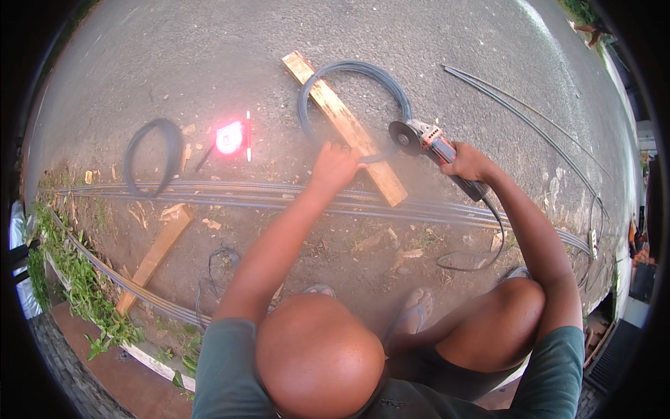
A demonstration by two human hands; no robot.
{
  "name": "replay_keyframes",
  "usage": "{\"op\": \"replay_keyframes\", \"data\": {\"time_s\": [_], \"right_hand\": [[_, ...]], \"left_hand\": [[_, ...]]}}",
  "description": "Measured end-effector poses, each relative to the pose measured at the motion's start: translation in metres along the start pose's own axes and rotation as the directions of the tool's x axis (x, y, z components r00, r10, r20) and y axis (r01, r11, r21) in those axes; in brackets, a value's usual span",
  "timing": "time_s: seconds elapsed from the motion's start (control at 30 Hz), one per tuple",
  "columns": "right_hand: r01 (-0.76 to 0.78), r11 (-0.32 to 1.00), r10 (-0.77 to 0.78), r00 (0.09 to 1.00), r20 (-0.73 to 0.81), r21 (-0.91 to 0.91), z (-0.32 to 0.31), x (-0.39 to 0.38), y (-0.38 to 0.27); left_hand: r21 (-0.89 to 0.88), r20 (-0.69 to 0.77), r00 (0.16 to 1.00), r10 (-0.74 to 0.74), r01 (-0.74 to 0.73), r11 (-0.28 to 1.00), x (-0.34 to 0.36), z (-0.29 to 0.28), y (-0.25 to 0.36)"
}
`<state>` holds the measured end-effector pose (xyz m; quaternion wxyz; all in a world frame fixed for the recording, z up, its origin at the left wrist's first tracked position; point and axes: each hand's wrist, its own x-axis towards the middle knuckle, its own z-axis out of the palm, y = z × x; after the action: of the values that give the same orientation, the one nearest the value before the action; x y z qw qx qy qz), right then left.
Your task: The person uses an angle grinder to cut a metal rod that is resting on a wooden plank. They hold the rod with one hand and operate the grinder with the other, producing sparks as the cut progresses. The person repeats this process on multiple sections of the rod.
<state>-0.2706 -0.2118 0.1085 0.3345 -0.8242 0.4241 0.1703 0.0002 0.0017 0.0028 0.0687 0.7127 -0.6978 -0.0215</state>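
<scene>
My right hand (467, 163) is wrapped round the body of an angle grinder (434, 143), whose dark disc (403, 137) faces left, beside the right side of a coil of grey wire (359, 67). Whether the disc touches the wire cannot be made out. The coil lies over a long wooden plank (342, 119) on the ground. My left hand (337, 166) is closed on the near side of the coil, just left of the plank; its fingertips are partly hidden.
Long metal rods (279, 197) run across the ground between my feet and the plank. The grinder's cord (497, 216) loops near my right knee. At left lie another wire coil (173, 150), a glaring pink-lit object (229, 138) and a second plank (157, 250). More rods (530, 124) lie at right.
</scene>
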Motion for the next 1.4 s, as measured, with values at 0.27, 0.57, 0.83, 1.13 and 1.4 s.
{"op": "replay_keyframes", "data": {"time_s": [0.27, 0.57, 0.83, 1.13, 1.4], "right_hand": [[-0.027, 1.0, 0.027, 0.999, 0.019, -0.01, -0.001, -0.006, 0.001], [-0.035, 0.999, 0.036, 0.999, 0.025, -0.005, 0.001, -0.008, 0.007], [-0.015, 1.0, 0.015, 1.0, 0.013, 0.006, -0.001, -0.007, 0.001], [0.003, 1.0, -0.002, 1.0, 0.018, -0.013, 0.0, -0.001, 0.001], [-0.013, 1.0, 0.013, 1.0, 0.011, 0.011, 0.0, -0.002, -0.001]], "left_hand": [[0.006, -0.012, 1.0, 0.003, -0.003, 1.0, -0.001, 0.0, 0.0], [0.016, -0.011, 1.0, 0.009, -0.009, 1.0, 0.0, -0.001, 0.0], [0.004, -0.008, 1.0, 0.01, -0.01, 1.0, 0.0, -0.002, 0.0], [-0.002, -0.043, 0.999, 0.018, -0.018, 1.0, -0.001, 0.002, -0.001], [-0.007, -0.062, 0.998, 0.023, -0.023, 1.0, -0.002, 0.001, 0.0]]}}
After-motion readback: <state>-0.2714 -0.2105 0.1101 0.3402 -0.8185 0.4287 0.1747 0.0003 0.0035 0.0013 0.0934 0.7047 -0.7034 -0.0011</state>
